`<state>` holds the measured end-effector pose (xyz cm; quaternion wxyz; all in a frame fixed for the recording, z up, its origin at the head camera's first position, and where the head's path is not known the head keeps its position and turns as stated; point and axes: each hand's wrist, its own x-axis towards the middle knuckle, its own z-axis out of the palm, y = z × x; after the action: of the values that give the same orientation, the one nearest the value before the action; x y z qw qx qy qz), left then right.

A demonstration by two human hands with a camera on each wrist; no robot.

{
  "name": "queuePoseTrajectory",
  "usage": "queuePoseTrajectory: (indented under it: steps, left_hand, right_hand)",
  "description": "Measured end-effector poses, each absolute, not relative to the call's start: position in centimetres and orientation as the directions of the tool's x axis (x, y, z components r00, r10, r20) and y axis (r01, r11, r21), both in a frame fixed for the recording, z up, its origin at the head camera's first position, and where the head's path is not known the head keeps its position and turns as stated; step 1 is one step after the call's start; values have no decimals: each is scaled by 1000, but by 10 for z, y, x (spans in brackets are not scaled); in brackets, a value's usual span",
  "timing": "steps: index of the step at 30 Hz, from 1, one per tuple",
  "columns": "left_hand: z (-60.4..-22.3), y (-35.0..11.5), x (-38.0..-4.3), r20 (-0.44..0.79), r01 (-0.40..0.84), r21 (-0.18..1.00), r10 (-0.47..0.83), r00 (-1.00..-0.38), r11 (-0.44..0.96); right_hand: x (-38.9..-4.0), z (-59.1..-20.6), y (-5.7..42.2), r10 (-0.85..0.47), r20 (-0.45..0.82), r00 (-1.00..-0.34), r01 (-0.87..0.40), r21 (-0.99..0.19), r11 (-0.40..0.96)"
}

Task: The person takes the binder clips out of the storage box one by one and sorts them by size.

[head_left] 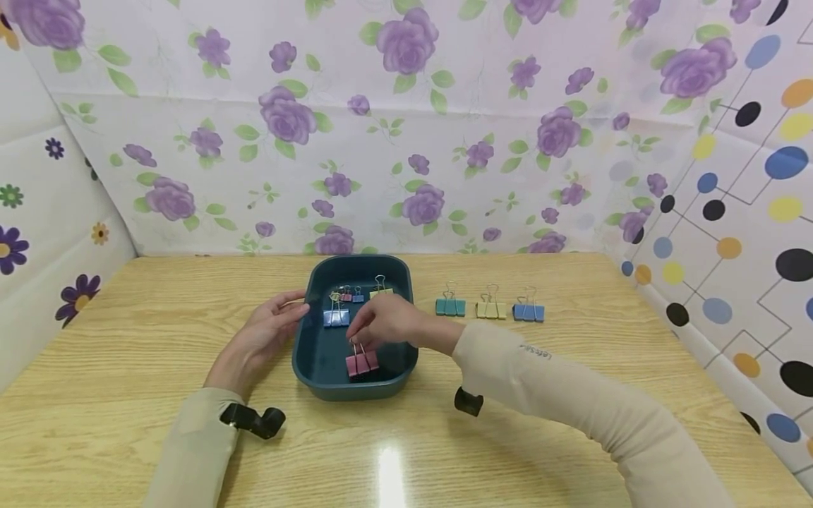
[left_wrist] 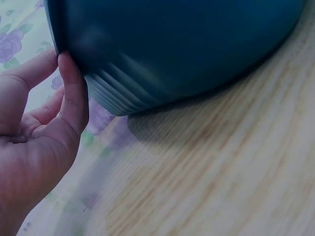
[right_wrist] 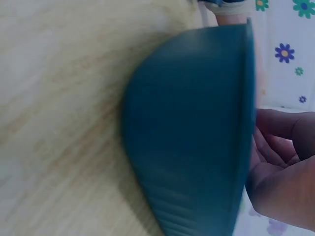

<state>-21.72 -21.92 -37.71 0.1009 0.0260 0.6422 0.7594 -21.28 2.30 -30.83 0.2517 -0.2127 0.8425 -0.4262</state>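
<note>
In the head view, your left hand (head_left: 273, 324) is at the left side of the dark teal tray (head_left: 356, 392), which sits on the wooden table (head_left: 521, 423) near the centre of the frame. The left wrist view shows your thumb and a finger pinching the tray's rim at the upper left, the other fingers partly hidden behind them.

Your right hand (head_left: 385, 323) reaches over the tray from the right, its thumb and fingers pinching the wire handles of a large pink binder clip (head_left: 362, 363). That clip is in the lower middle of the tray, body pointing down the frame; whether it touches the tray floor you cannot tell. In the right wrist view the tray's outer wall hides the clip and your fingertips.

Above and left of the pink clip, inside the tray, lies a large blue clip (head_left: 336, 318). Just above it sit a small pink clip (head_left: 346, 297) and a small blue clip (head_left: 358, 298). A yellow clip (head_left: 382, 290) at the tray's upper right is partly covered by your hand.

Right of the tray, a row on the table runs teal clip (head_left: 450, 307), pale yellow clip (head_left: 492, 310), second blue clip (head_left: 529, 312). Purple-flowered cloth (head_left: 356, 176) fills the top.
</note>
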Motion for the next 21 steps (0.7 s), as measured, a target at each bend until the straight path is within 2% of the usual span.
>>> queuePoseTrajectory:
  steps: [9, 21]
  left_hand:
    - [-377, -219, -217, -86, -122, 976, 197, -977, -182]
    - [-379, -219, -218, -76, -119, 968, 195, -978, -222]
  right_hand:
    - [-227, -293, 37, -550, -138, -824, -162, -872, 462]
    - [-247, -285, 62, -472, -77, -878, -171, -871, 460]
